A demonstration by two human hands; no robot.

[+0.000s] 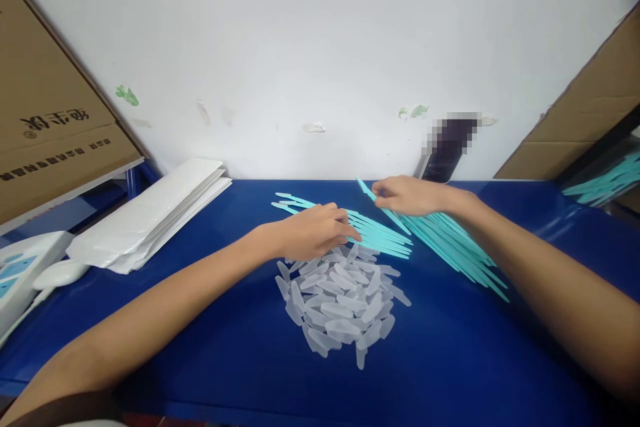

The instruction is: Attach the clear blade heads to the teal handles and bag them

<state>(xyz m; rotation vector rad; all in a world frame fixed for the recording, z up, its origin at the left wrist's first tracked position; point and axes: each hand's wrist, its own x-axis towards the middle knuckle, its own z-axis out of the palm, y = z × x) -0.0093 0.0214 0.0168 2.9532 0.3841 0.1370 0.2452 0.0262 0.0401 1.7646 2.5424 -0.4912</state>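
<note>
My right hand [407, 195] pinches a slim teal stick [367, 189], shaped like an eyebrow razor, whose tip points up to the left. Below that hand a fan of similar teal razors [450, 243] lies on the blue table. My left hand [317, 230] is bent with its fingers curled down at the far edge of a heap of translucent plastic caps [340, 300]. Whatever its fingertips grip is hidden. Under and beside it rests a second bunch of teal razors [380, 235], several with pale covers on their left ends.
White flat bags or sleeves [155, 213] are stacked at the left of the blue table [225, 360]. A white device [30, 267] sits at the far left. A phone-like object [445, 153] leans on the wall. Cardboard boxes [55, 113] flank both sides.
</note>
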